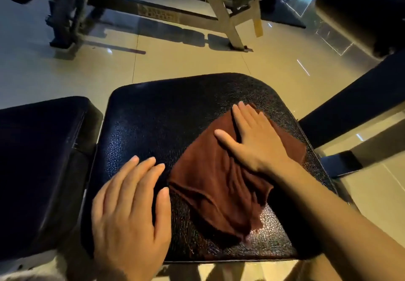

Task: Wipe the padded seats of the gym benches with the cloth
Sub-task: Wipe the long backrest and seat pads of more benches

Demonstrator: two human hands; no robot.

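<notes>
the right hand (252, 140) lies spread flat on the brown cloth (219, 193), pressing it onto the padded seat (164, 116) to wipe. the left hand (131, 210), fingers straight, rests beside it, likely for bracing.

Dim, warm light with glare streaks on the glossy floor tiles (274, 66) (wide-angle bending at the edges).

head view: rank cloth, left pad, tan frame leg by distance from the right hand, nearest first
1. Cloth: directly under the right hand, touching.
2. Left pad: beside the seat, past the left hand.
3. Tan frame leg: on the floor beyond the seat, at the top.
</notes>
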